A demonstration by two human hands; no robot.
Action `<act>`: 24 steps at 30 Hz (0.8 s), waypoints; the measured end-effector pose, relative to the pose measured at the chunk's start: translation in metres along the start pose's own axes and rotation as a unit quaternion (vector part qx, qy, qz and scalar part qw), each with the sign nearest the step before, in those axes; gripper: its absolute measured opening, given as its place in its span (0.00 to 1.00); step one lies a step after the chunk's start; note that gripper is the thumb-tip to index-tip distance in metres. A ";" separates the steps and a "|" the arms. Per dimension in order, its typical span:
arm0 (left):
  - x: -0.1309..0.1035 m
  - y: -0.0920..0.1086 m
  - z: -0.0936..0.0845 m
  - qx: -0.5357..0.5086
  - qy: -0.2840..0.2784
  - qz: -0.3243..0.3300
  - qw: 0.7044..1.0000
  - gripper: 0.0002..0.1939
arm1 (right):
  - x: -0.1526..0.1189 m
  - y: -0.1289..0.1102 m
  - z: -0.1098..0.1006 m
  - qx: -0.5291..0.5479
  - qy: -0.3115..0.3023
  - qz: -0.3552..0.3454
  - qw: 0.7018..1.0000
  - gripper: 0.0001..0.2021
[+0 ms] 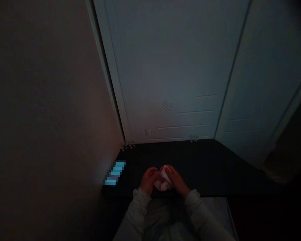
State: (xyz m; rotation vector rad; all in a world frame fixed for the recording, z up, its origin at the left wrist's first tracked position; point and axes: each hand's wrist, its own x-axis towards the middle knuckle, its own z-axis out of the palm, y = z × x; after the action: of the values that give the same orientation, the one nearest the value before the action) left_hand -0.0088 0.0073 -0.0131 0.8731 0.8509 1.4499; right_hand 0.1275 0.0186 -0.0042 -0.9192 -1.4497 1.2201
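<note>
Both my hands meet over the near part of a dark tabletop [198, 167]. Between them is a small, soft-looking whitish-pink bundle [163, 184], thin and crumpled like cloth or plastic film; the dim light hides its exact kind. My left hand [147, 180] has its fingers curled against the left side of this bundle. On the other side, my right hand [177, 180] is closed around its upper right part, with the fingertips bent over it. Light-coloured sleeves cover both forearms.
A lit, pixelated screen [115, 173] lies at the table's left edge beside the wall [65, 100]. Small shiny pieces [127, 146] sit at the back left corner, and more metallic pieces [193, 138] along the back. A pale panelled door [175, 67] rises behind the table.
</note>
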 end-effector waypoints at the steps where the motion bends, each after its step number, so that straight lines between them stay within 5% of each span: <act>1: 0.000 0.000 0.000 0.003 0.001 0.000 1.000 0.17 | 0.000 0.000 0.000 0.001 0.004 -0.001 1.000 0.18; 24: 0.000 0.002 0.001 -0.017 0.017 -0.008 1.000 0.16 | 0.001 0.005 -0.003 0.052 0.011 0.008 0.999 0.20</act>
State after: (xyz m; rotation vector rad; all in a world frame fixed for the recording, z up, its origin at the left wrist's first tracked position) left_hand -0.0086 0.0071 -0.0108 0.8172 0.8530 1.4654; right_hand 0.1297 0.0211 -0.0085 -0.8720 -1.3511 1.2822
